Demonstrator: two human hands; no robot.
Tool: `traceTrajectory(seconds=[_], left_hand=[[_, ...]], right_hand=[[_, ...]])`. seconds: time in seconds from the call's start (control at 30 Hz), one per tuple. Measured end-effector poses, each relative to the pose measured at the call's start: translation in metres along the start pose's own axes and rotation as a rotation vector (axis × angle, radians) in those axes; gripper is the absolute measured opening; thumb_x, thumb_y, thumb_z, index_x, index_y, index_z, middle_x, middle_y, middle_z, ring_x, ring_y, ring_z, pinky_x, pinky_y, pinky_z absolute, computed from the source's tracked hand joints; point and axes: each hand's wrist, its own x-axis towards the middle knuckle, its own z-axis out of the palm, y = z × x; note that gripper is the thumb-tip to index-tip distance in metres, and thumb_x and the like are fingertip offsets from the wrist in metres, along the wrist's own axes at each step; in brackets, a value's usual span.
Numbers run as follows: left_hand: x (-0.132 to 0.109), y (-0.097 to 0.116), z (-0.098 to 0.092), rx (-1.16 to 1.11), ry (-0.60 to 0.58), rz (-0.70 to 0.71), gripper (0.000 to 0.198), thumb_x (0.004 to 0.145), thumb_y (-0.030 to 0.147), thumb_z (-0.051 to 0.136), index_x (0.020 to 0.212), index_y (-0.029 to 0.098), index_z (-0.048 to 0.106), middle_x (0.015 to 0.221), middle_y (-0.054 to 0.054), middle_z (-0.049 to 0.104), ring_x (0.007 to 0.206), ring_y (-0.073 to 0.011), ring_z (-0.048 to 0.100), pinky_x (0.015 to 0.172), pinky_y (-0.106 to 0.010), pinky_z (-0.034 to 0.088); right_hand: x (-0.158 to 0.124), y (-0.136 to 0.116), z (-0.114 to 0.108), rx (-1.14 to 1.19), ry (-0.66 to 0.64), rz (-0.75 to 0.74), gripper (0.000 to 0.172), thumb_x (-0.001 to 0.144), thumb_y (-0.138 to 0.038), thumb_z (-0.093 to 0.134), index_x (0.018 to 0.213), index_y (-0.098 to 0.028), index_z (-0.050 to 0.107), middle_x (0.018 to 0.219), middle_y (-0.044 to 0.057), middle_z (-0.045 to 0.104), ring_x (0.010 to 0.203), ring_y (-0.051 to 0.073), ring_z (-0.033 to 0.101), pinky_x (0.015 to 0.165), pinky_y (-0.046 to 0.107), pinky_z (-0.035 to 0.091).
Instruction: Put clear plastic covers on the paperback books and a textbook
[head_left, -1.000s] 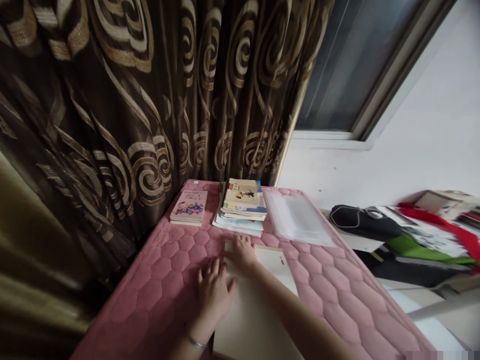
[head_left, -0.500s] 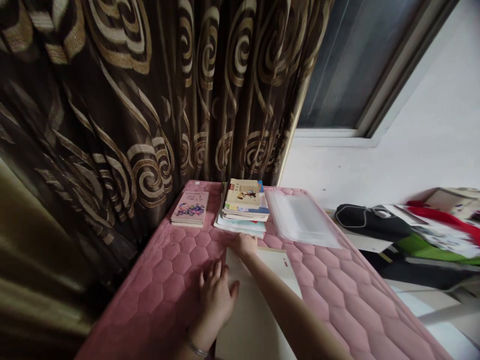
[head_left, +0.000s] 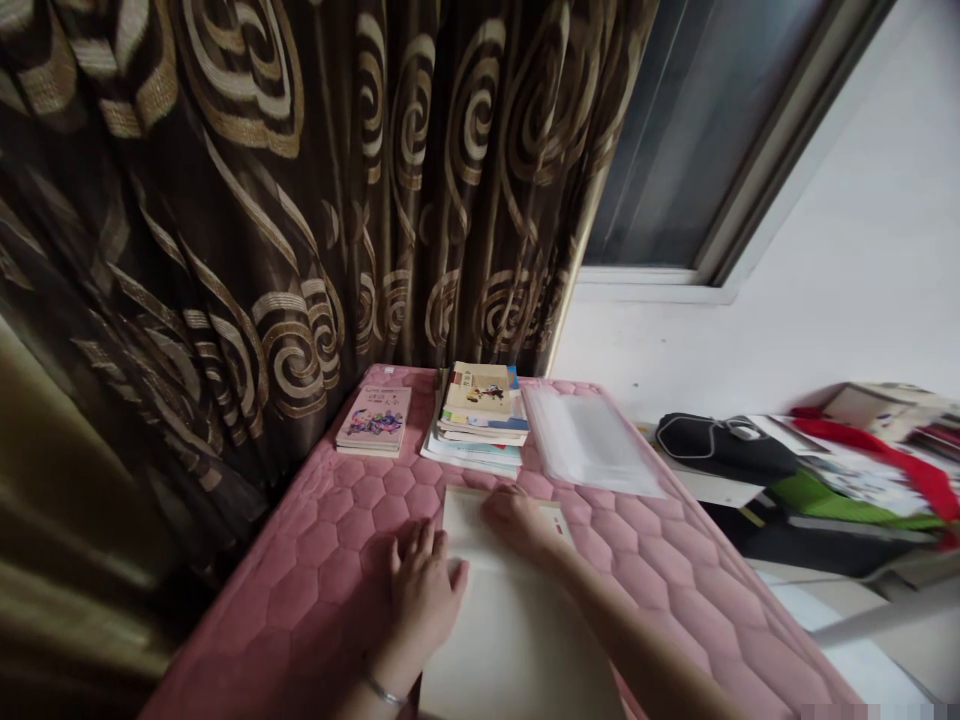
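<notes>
A long cream-coloured open book (head_left: 517,640) lies before me, with a crease across its upper part and small red print near its top right corner. My right hand (head_left: 517,520) rests on the upper part of the page, palm down, its fingers pointing left and partly blurred. Along the book's left edge is my left hand (head_left: 427,585), its fingers apart and pointing away from me, the thumb at the page's edge. A bracelet circles the left wrist. My right forearm covers part of the book's right side.
The pink quilted surface (head_left: 315,590) bears a pink-covered book stack (head_left: 375,420), a taller pile of books (head_left: 484,395) and clear plastic sheets (head_left: 592,440). A patterned curtain (head_left: 405,200) hangs behind. On the right, a black bag (head_left: 724,450) lies among other things.
My right hand has moved from the book's far edge back onto the page, slightly right and nearer to me. My left hand has hardly moved. The view has shifted slightly.
</notes>
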Motion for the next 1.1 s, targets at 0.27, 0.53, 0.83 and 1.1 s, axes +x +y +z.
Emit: traceTrajectory(seconds=[0.27, 0.53, 0.83, 1.1], left_hand=[[0.004, 0.028, 0.003, 0.033, -0.015, 0.120, 0.044, 0.093, 0.030, 0.038, 0.129, 0.014, 0.057, 0.146, -0.014, 0.044, 0.139, -0.0307, 0.033, 0.115, -0.061, 0.012], [0.005, 0.131, 0.030, -0.133, -0.252, 0.432, 0.062, 0.091, 0.043, 0.041, 0.141, 0.006, 0.040, 0.150, -0.018, 0.035, 0.140, -0.0291, 0.030, 0.117, -0.048, 0.023], [0.011, 0.143, 0.034, -0.192, -0.243, 0.362, 0.059, 0.087, 0.045, 0.045, 0.135, 0.010, 0.049, 0.147, -0.017, 0.040, 0.138, -0.0307, 0.034, 0.114, -0.048, 0.028], [0.009, 0.142, 0.041, -0.219, -0.198, 0.341, 0.045, 0.087, 0.043, 0.051, 0.120, 0.015, 0.062, 0.146, -0.017, 0.041, 0.136, -0.0315, 0.038, 0.112, -0.048, 0.032]], right_hand=[[-0.111, 0.067, -0.003, 0.097, 0.041, 0.008, 0.048, 0.095, -0.040, 0.031, 0.131, -0.021, 0.057, 0.138, 0.005, 0.054, 0.134, 0.024, 0.039, 0.111, 0.042, 0.030], [-0.104, 0.070, -0.014, 0.221, 0.087, 0.133, 0.034, 0.092, -0.030, 0.039, 0.104, -0.025, 0.070, 0.114, 0.005, 0.068, 0.114, 0.022, 0.057, 0.099, 0.034, 0.041], [-0.065, 0.096, -0.014, -0.055, 0.203, 0.404, 0.023, 0.072, -0.041, 0.072, 0.074, -0.020, 0.064, 0.089, 0.007, 0.064, 0.090, 0.024, 0.056, 0.081, 0.032, 0.043], [-0.028, 0.099, -0.020, -0.097, 0.167, 0.566, 0.034, 0.078, -0.049, 0.064, 0.091, -0.018, 0.067, 0.101, 0.011, 0.066, 0.103, 0.028, 0.056, 0.084, 0.037, 0.040]])
